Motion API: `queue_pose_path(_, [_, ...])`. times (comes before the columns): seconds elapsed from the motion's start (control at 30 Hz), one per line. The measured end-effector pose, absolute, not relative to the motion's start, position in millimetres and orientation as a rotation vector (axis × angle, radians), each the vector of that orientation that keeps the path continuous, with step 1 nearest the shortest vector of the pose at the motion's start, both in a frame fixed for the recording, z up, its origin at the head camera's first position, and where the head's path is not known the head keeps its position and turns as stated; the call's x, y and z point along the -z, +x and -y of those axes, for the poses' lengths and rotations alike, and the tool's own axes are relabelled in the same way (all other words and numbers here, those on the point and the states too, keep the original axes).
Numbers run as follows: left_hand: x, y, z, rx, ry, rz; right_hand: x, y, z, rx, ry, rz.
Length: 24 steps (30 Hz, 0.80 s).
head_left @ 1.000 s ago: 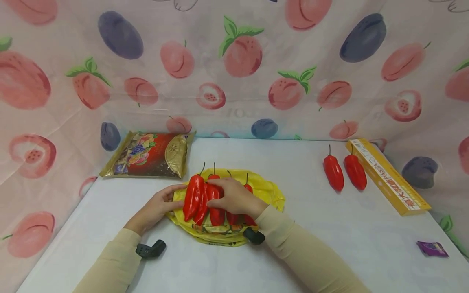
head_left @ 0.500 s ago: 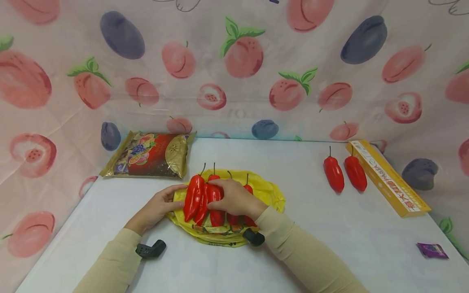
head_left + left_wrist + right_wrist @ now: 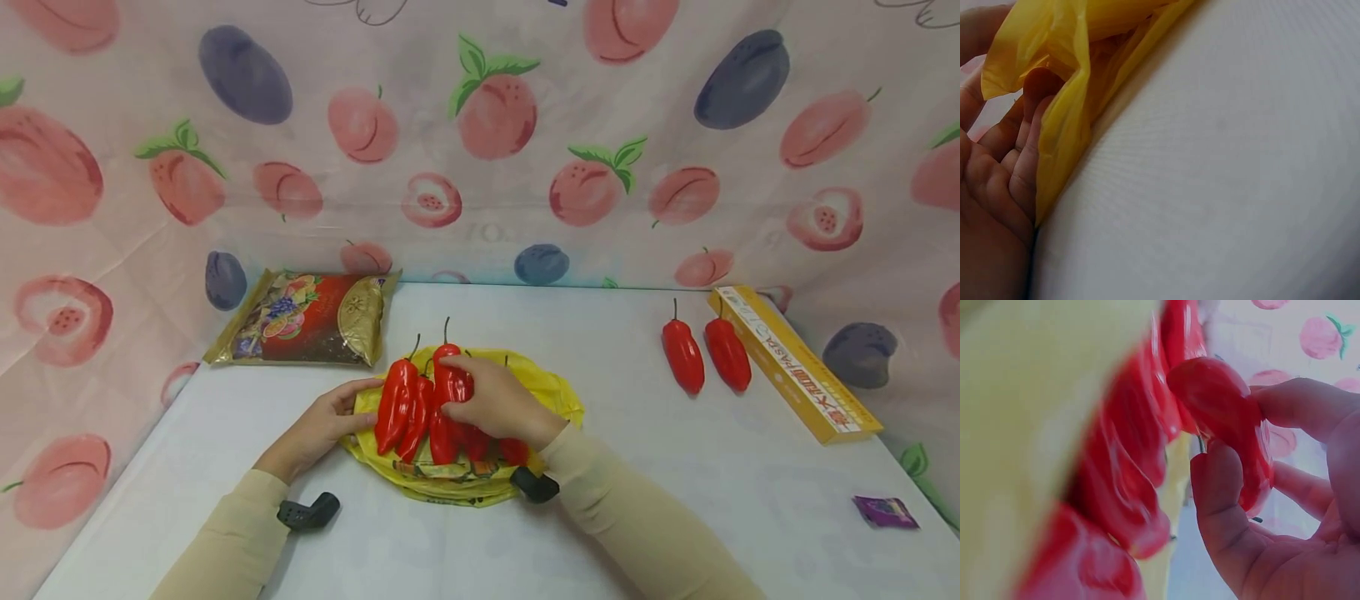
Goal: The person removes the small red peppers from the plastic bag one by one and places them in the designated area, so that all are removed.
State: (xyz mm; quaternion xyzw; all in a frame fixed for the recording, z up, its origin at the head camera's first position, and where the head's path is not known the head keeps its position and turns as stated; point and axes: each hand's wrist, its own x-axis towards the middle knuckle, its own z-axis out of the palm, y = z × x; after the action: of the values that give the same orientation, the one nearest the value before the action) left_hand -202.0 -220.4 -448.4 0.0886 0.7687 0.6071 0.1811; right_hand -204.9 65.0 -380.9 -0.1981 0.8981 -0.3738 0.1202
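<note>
My right hand (image 3: pixel 495 402) pinches a red chili pepper (image 3: pixel 452 379) between thumb and fingers, raised a little above the other peppers; the right wrist view shows this pepper (image 3: pixel 1225 419) between the fingertips. Beneath and beside it, several red peppers (image 3: pixel 396 406) lie side by side on a spread yellow plastic bag (image 3: pixel 551 392), some partly hidden by the hand. At the bag's left edge, my left hand (image 3: pixel 326 421) grips the plastic, its thumb and fingertips close to the leftmost pepper. Folds of the yellow film (image 3: pixel 1063 137) cover part of its fingers in the left wrist view.
Two more red peppers (image 3: pixel 682 357) lie at the back right, beside a long yellow pasta box (image 3: pixel 795 364). A gold and red packet (image 3: pixel 307 321) is at the back left. A small purple sachet (image 3: pixel 885 512) lies near the right edge of the white table (image 3: pixel 637 517).
The right hand has lifted one pepper slightly up and to the right out of the row. My left hand has stayed at the bag's edge.
</note>
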Motion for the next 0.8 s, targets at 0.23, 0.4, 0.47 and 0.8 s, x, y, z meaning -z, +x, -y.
queue_pose_path(0.23, [447, -201, 220, -1.724, 0.242, -2.164, 368, -206, -86, 1.149, -0.496, -2.655])
queue_pose_path(0.4, [445, -200, 219, -1.733, 0.256, -2.154, 362, -208, -106, 1.202, -0.436, -2.666])
queue_pose_path(0.47, [444, -200, 218, -1.736, 0.263, -2.15, 360, -210, -114, 1.21, -0.429, -2.679])
queue_pose_path(0.8, [445, -199, 219, -1.738, 0.256, -2.152, 357, -216, -163, 1.15, -0.332, -2.792])
